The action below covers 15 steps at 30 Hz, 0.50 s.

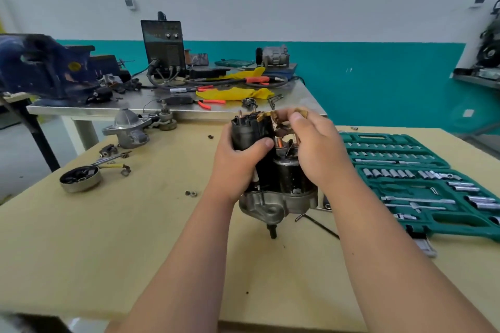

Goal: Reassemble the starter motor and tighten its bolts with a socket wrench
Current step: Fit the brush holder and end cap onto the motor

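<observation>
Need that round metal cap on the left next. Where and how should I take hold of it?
Grip the round metal cap by its outer wall, coming from above with fingers spread across its width. It lies flat on the table, open side up, with loose parts inside, so keep it level.

Starter motor (276,170): upright at the centre of the tan worktable (108,238), silver nose down.
Left hand (238,159): grips the motor's black cylinder, 10 o'clock side.
Right hand (316,149): fingers curled round brass-coloured parts (273,116) at the motor's top, 1 o'clock.
Green socket case (422,178): open, 3 o'clock.
Round metal cap (80,178): 9 o'clock.
Spare aluminium housing (127,128): 10 o'clock.
Two nuts (191,193): 8 o'clock.
Blue vise (46,67), yellow cloth (235,93): on the metal bench (135,104), 11 to 12 o'clock.
</observation>
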Motion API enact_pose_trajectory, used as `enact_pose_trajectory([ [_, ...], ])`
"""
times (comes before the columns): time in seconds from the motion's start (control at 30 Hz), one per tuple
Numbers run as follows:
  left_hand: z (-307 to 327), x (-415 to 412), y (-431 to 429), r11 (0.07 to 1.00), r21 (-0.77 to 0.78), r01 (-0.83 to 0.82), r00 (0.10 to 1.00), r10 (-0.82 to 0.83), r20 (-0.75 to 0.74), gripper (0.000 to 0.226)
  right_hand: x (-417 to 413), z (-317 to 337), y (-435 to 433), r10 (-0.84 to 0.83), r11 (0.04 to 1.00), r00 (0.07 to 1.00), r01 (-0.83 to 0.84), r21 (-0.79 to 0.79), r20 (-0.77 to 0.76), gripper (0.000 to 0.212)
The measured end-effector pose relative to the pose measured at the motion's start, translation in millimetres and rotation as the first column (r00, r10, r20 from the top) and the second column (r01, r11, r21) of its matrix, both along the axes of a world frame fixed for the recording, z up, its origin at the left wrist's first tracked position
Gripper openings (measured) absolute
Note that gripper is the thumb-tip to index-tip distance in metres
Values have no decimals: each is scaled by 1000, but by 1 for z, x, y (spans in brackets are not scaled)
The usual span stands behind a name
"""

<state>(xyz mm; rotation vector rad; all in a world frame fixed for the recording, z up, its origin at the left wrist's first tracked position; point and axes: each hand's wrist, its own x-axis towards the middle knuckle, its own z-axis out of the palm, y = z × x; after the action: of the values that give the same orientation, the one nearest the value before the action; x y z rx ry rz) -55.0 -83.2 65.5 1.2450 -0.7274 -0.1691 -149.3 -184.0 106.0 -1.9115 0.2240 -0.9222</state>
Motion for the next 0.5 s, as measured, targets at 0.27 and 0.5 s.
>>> enact_pose_trajectory([
  [0.27,-6,-3,9,998,-9,-68,992,69,109,51,-9,0,7,-108,993,988,112,-31,115,18],
  [0.5,-3,-13,11,989,14,-150,971,145,190,52,-40,27,7,-167,959,980,188,-213,111,7],
])
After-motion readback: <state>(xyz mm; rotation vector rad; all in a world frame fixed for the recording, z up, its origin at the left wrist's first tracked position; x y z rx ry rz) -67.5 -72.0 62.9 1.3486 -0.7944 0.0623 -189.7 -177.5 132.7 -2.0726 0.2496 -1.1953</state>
